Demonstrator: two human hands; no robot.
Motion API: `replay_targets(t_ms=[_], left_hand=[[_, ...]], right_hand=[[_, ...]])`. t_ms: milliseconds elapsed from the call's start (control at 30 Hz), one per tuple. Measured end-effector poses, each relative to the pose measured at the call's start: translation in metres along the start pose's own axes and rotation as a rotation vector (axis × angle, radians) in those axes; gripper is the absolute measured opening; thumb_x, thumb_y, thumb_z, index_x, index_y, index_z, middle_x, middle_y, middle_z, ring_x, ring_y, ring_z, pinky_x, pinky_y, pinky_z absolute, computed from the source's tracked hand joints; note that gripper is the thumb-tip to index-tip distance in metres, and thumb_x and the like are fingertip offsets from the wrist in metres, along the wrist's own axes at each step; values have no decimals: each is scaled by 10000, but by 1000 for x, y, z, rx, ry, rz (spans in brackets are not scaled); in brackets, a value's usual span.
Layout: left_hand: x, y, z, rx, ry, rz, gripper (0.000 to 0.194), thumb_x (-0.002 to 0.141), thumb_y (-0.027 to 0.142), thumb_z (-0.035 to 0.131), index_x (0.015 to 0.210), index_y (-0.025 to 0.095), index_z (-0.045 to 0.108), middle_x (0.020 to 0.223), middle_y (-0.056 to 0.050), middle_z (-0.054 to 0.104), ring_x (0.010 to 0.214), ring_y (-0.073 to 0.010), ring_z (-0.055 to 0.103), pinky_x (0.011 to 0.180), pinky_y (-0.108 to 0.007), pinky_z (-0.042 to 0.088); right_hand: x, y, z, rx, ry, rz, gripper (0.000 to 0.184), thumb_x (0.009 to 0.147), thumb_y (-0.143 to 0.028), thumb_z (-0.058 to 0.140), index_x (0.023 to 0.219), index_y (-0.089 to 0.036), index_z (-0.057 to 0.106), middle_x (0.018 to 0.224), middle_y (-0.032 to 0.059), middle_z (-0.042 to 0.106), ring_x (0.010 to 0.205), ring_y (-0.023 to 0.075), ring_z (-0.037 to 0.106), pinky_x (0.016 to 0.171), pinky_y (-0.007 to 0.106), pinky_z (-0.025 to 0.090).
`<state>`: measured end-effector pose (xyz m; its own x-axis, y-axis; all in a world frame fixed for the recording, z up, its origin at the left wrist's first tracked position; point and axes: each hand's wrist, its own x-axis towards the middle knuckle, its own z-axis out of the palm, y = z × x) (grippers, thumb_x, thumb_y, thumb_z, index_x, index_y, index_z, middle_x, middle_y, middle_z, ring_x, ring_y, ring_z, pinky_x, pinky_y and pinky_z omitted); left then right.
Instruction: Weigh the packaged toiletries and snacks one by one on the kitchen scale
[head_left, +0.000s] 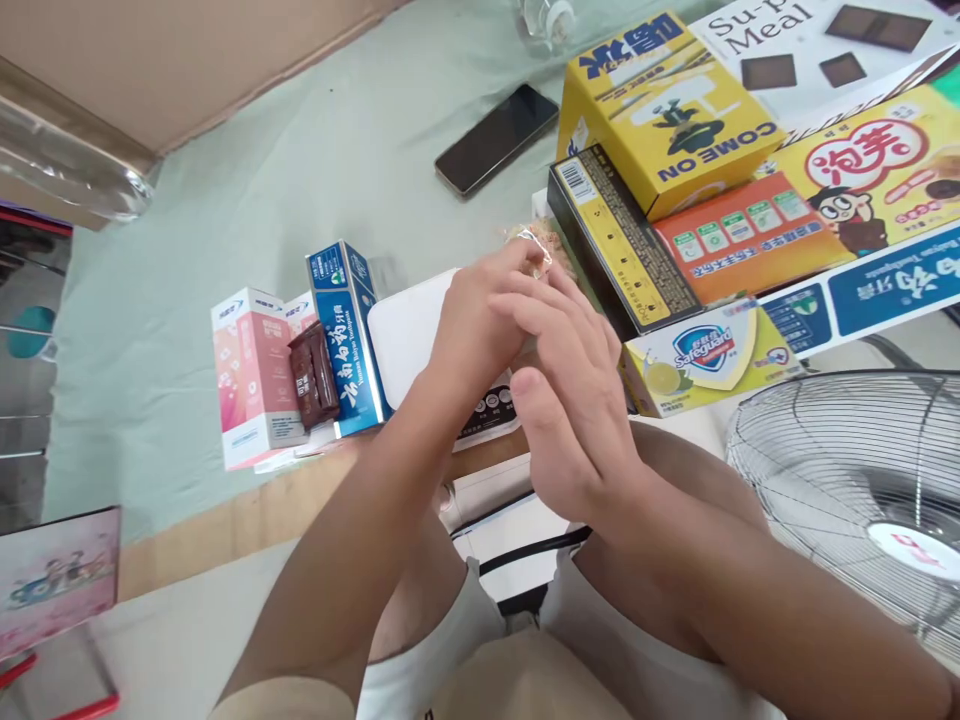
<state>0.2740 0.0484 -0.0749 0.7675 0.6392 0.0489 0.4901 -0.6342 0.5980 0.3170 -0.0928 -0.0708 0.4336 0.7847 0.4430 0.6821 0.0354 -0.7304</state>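
My left hand (pixel 487 310) and my right hand (pixel 577 400) meet over the front edge of the table, the right crossing in front of the left. On the right hand the fingers are stretched out and the thumb stands apart; I see nothing held in it. Most of my left fingers are hidden behind it. Just beyond the left fingertips is a tan, crumbly-looking thing with a shiny clear wrapper (pixel 534 243); whether the hand touches it I cannot tell. Partly covered by my left hand and forearm lies a white flat package (pixel 409 325) with a black printed strip (pixel 491 405).
Left stand a pink-white box (pixel 251 380), a brown wrapped snack (pixel 313 375) and a blue toothpaste box (pixel 349 340). Right are a yellow box (pixel 667 110), a black-yellow box (pixel 622 235), an orange box (pixel 750 235) and a Safeguard box (pixel 709 350). Behind is a phone (pixel 495 140); a fan (pixel 847 480) stands near.
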Motion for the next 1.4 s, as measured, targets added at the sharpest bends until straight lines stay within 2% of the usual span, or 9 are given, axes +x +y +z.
replay_targets(t_ms=[133,233,433,600,700,800,933,1200,1400], left_hand=[[-6,1,-4,-45,43,11,209,977,380,550,1142,307,655,922,22,765,819,-197,708,784,-362,568],[-23,-6,-19,-47,178,5,199,994,407,549,1131,305,651,833,41,739,755,-173,679,732,-350,564],[-88,-35,-61,-8,428,-72,218,1052,449,493,1017,333,674,912,27,738,817,-190,695,782,-460,559],[-139,-68,-81,5,584,-142,186,1028,418,556,1007,310,705,981,20,772,835,-228,695,747,-481,555],[-158,-70,-78,158,560,-136,191,1002,272,533,1039,286,719,1043,-12,803,1019,-267,734,919,-481,590],[-170,-62,-66,269,519,-138,296,985,203,486,1157,243,723,1190,-63,806,1279,-341,679,1154,-573,494],[-179,-58,-56,332,499,-229,394,1010,188,438,1318,204,683,1352,-129,760,1415,-365,618,1228,-610,431],[-189,-60,-60,193,412,-148,332,1034,103,447,1281,121,669,1368,-193,740,1439,-343,617,1252,-538,450],[-186,-61,-60,-1,378,-13,337,1064,90,368,1306,75,603,1313,-194,742,1365,-301,656,1163,-470,549]], right_hand=[[3,1,-1,38,65,-42,468,1071,-328,303,1400,-175,599,1503,128,646,1540,269,488,1317,505,376],[4,2,0,72,112,-75,456,1073,-334,312,1361,-156,618,1453,139,675,1486,263,547,1307,513,392],[4,-5,13,142,28,-139,341,1021,-265,420,1301,-224,610,1441,138,659,1422,247,595,1227,472,488],[3,-16,46,85,-39,-242,297,979,-243,516,1249,-206,635,1367,152,717,1305,255,679,1063,447,592],[6,-24,73,-14,-74,-314,313,955,-237,537,1243,-202,656,1330,132,749,1266,257,701,1045,436,578],[8,-34,97,-119,-141,-338,357,927,-203,530,1253,-222,674,1346,94,758,1305,262,682,1110,443,513],[6,-46,116,-186,-247,-320,440,904,-156,498,1304,-248,659,1365,52,759,1383,264,635,1131,450,457],[-4,-48,115,-177,-357,-309,468,933,-181,505,1380,-260,618,1362,76,758,1417,300,616,1128,505,450],[0,-52,109,-90,-318,-313,398,950,-171,533,1321,-265,645,1310,84,770,1278,247,712,1061,432,534]])
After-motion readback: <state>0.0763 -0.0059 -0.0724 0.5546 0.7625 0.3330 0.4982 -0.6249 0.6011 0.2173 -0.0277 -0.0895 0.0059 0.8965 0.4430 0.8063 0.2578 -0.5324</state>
